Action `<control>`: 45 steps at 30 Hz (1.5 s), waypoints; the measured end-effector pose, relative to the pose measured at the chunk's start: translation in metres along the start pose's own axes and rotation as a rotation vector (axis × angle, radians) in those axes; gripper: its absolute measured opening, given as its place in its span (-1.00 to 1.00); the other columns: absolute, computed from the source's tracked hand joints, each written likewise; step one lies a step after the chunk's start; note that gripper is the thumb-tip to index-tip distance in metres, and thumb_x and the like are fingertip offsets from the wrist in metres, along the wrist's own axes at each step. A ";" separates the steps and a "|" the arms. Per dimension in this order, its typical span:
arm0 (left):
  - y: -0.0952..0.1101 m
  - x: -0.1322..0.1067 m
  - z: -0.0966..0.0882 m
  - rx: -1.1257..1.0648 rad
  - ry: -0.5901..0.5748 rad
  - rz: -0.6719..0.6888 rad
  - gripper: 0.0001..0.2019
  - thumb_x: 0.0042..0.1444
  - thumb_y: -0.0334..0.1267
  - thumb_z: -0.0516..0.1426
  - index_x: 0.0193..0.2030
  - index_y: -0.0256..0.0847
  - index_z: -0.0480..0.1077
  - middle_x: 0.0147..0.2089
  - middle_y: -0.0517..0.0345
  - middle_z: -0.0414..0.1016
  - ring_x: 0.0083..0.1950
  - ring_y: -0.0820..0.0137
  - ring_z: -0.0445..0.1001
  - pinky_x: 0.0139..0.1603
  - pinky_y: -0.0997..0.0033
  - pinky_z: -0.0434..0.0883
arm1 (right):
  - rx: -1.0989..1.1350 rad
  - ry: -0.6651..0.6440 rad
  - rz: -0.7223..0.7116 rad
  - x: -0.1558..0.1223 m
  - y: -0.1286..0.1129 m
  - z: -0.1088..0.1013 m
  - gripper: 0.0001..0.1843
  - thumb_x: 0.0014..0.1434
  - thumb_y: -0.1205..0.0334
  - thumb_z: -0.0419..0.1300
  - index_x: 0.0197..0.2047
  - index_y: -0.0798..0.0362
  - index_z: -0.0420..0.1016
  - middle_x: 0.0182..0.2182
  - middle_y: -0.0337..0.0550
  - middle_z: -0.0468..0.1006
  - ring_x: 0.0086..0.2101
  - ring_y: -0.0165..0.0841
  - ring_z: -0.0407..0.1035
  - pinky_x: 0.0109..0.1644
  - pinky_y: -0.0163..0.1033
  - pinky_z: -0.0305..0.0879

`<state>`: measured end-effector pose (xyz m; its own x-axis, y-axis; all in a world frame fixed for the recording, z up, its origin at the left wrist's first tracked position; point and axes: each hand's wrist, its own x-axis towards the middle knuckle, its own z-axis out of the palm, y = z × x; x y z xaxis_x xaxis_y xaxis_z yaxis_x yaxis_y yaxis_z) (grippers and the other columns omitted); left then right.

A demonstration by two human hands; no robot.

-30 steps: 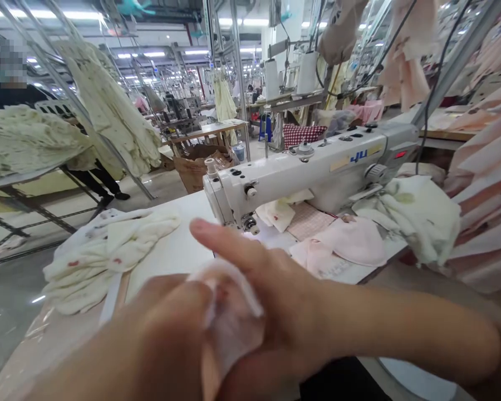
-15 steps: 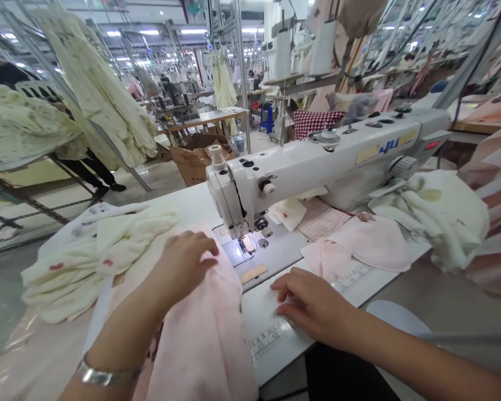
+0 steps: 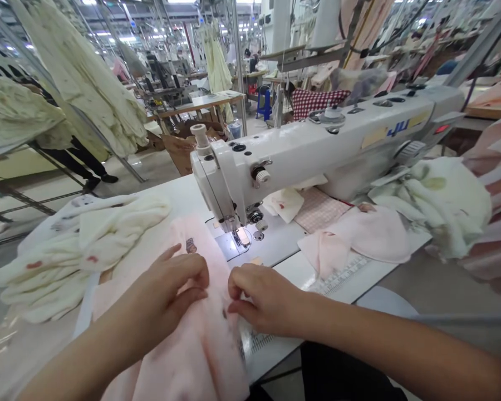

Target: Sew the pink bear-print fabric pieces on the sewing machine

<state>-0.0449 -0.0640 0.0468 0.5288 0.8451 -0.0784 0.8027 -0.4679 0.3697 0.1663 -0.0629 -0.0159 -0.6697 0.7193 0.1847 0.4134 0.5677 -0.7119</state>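
A pale pink cloth piece (image 3: 192, 356) with small dark prints lies over the table front and hangs down towards me. On top of it is my left hand (image 3: 175, 287), its fingers curled and the thumb near the forefinger, closed on the cloth. My right hand (image 3: 271, 298) is at the cloth's right edge, fingers bent in a pinch on that edge; the exact contact is partly hidden. Just beyond both hands stands a white sewing machine (image 3: 300, 161), with its lit needle and presser foot (image 3: 239, 238) beside the cloth's far end.
Cream printed fabric (image 3: 121, 228) is heaped at the left. Pink cut pieces (image 3: 359, 236) and a cream bundle (image 3: 438, 200) lie at the right. A ruler strip (image 3: 261, 342) runs along the table's front edge. A cardboard box (image 3: 179, 150) stands behind the machine.
My right hand has moved left from the bare tabletop to the cloth's edge. My left hand has come back towards me and curled; a dark print now shows beyond it. The view has shifted slightly.
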 end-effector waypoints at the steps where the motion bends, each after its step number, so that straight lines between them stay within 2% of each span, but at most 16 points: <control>1: -0.001 -0.003 -0.002 -0.015 0.039 -0.007 -0.92 0.10 -0.30 -0.01 -0.30 -0.07 0.28 -0.37 0.35 0.40 -0.28 0.40 0.39 0.10 0.17 0.18 | -0.017 0.004 0.002 -0.003 0.002 0.000 -0.81 0.05 0.37 0.22 -0.33 0.05 0.23 -0.44 -0.27 0.38 -0.39 -0.39 0.23 -0.34 -0.31 0.14; 4: 0.002 -0.001 -0.002 -0.043 0.106 -0.009 -0.80 0.08 -0.31 0.00 -0.17 0.00 0.34 -0.30 0.30 0.44 -0.17 0.34 0.39 -0.11 0.28 0.29 | -0.070 0.124 -0.063 -0.022 0.006 -0.003 -0.87 0.07 0.41 0.14 -0.30 0.08 0.25 -0.39 -0.20 0.39 -0.34 -0.35 0.21 -0.29 -0.27 0.11; 6: 0.010 0.009 0.000 -0.040 0.070 0.019 -0.80 0.08 -0.31 -0.01 -0.25 -0.01 0.40 -0.30 0.26 0.45 -0.16 0.32 0.39 -0.12 0.27 0.29 | -0.151 0.191 -0.139 -0.036 0.005 -0.004 -0.89 0.09 0.44 0.06 -0.29 0.08 0.29 -0.37 -0.15 0.37 -0.32 -0.33 0.19 -0.27 -0.24 0.08; 8: 0.018 0.024 0.004 -0.059 0.003 0.029 -0.82 0.08 -0.32 -0.01 -0.36 -0.05 0.42 -0.32 0.25 0.44 -0.19 0.33 0.38 -0.12 0.26 0.27 | -0.259 0.137 -0.219 -0.047 0.001 -0.001 -0.73 0.05 0.46 0.04 -0.17 0.02 0.33 -0.38 -0.18 0.36 -0.35 -0.33 0.18 -0.30 -0.23 0.02; 11: 0.025 0.043 0.016 -0.120 -0.032 0.016 -0.84 0.06 -0.37 -0.02 -0.42 -0.11 0.35 -0.36 0.27 0.41 -0.28 0.38 0.35 -0.18 0.29 0.26 | -0.385 -0.017 -0.299 -0.055 -0.006 0.013 -0.47 -0.04 0.37 0.11 0.04 -0.16 0.27 -0.39 -0.26 0.38 -0.42 -0.34 0.17 -0.35 -0.21 -0.08; 15: 0.020 0.049 0.046 -0.131 0.074 0.006 -0.84 0.10 -0.39 -0.07 -0.43 -0.15 0.27 -0.41 0.26 0.38 -0.32 0.36 0.31 -0.20 0.24 0.23 | -0.373 0.043 -0.295 -0.053 -0.007 0.030 -0.76 -0.04 0.32 0.09 -0.23 -0.04 0.35 -0.54 -0.32 0.37 -0.49 -0.39 0.17 -0.38 -0.20 -0.11; 19: 0.012 0.036 0.069 -0.159 0.198 -0.013 -0.81 0.20 -0.32 -0.13 -0.31 -0.16 0.28 -0.31 0.20 0.40 -0.21 0.35 0.32 -0.05 0.19 0.22 | -0.228 0.192 -0.368 -0.051 -0.004 0.024 -0.80 0.03 0.39 0.02 -0.23 0.05 0.32 -0.51 -0.30 0.40 -0.44 -0.42 0.23 -0.31 -0.25 0.03; 22: 0.007 0.027 0.068 -0.192 0.237 -0.043 -0.83 0.19 -0.23 -0.06 -0.23 -0.13 0.33 -0.28 0.21 0.42 -0.17 0.35 0.35 -0.04 0.23 0.24 | -0.349 0.202 -0.485 -0.049 0.001 0.011 -0.87 0.13 0.43 0.00 -0.33 0.05 0.31 -0.53 -0.30 0.40 -0.41 -0.41 0.22 -0.23 -0.25 0.07; 25: 0.003 0.027 0.054 -0.139 0.200 -0.111 -0.84 0.12 -0.17 0.03 -0.31 -0.10 0.41 -0.36 0.23 0.43 -0.24 0.34 0.38 -0.12 0.26 0.28 | -0.468 0.121 -0.532 -0.048 0.007 0.003 -0.83 0.16 0.44 0.00 -0.39 0.04 0.33 -0.52 -0.28 0.41 -0.38 -0.40 0.25 -0.18 -0.24 0.09; 28: 0.002 0.034 0.043 -0.032 0.136 -0.162 -0.83 0.10 -0.21 0.03 -0.40 -0.09 0.43 -0.42 0.24 0.45 -0.31 0.34 0.39 -0.23 0.29 0.29 | -0.469 0.038 -0.544 -0.049 0.012 0.002 -0.84 0.19 0.41 0.00 -0.32 0.05 0.38 -0.44 -0.25 0.46 -0.27 -0.40 0.30 -0.16 -0.26 0.11; 30: 0.005 0.040 0.042 0.056 0.108 -0.161 -0.82 0.10 -0.27 0.02 -0.42 -0.10 0.42 -0.41 0.24 0.47 -0.31 0.34 0.39 -0.21 0.27 0.28 | -0.454 0.000 -0.528 -0.051 0.014 0.004 -0.84 0.21 0.39 0.01 -0.26 0.05 0.40 -0.39 -0.24 0.48 -0.22 -0.40 0.31 -0.14 -0.26 0.12; 33: 0.013 0.046 0.048 0.161 0.116 -0.163 -0.82 0.10 -0.32 0.02 -0.45 -0.11 0.41 -0.39 0.19 0.47 -0.24 0.25 0.38 -0.07 0.08 0.23 | -0.432 -0.013 -0.511 -0.052 0.016 0.005 -0.85 0.21 0.36 0.04 -0.22 0.03 0.41 -0.37 -0.23 0.48 -0.18 -0.38 0.31 -0.11 -0.24 0.12; 35: 0.019 0.047 0.054 0.214 0.173 -0.177 -0.84 0.10 -0.33 0.02 -0.42 -0.13 0.41 -0.33 0.11 0.46 -0.18 0.15 0.35 -0.07 0.00 0.21 | -0.422 -0.006 -0.510 -0.052 0.019 0.004 -0.85 0.22 0.35 0.05 -0.21 0.03 0.43 -0.37 -0.23 0.48 -0.18 -0.38 0.31 -0.11 -0.23 0.13; 39: 0.032 0.036 0.072 0.289 0.236 -0.171 -0.79 0.10 -0.46 -0.07 -0.43 -0.20 0.33 -0.38 0.04 0.41 -0.30 0.20 0.35 -0.28 0.15 0.32 | -0.427 0.011 -0.561 -0.046 0.025 -0.004 -0.83 0.25 0.35 0.03 -0.23 0.02 0.45 -0.37 -0.23 0.49 -0.19 -0.39 0.33 -0.09 -0.21 0.16; 42: 0.034 0.024 0.086 0.283 0.277 -0.085 -0.77 0.13 -0.45 -0.09 -0.20 -0.26 0.35 -0.15 -0.05 0.47 -0.11 0.17 0.41 -0.16 0.12 0.37 | -0.461 0.017 -0.631 -0.038 0.030 -0.014 -0.80 0.27 0.38 0.01 -0.22 0.04 0.45 -0.40 -0.22 0.49 -0.19 -0.40 0.34 -0.08 -0.22 0.18; 45: 0.027 0.019 0.092 0.290 0.281 -0.005 -0.67 0.22 -0.28 -0.09 0.09 -0.29 0.23 0.14 -0.11 0.34 0.17 0.12 0.26 0.11 -0.05 0.23 | -0.508 0.027 -0.671 -0.028 0.037 -0.023 -0.77 0.28 0.41 -0.04 -0.22 0.08 0.45 -0.45 -0.21 0.47 -0.23 -0.42 0.35 -0.09 -0.23 0.20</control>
<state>0.0118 -0.0839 -0.0296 0.4609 0.8665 0.1920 0.8708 -0.4832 0.0905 0.2140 -0.0527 -0.0320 -0.8600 0.1710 0.4808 0.1650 0.9848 -0.0551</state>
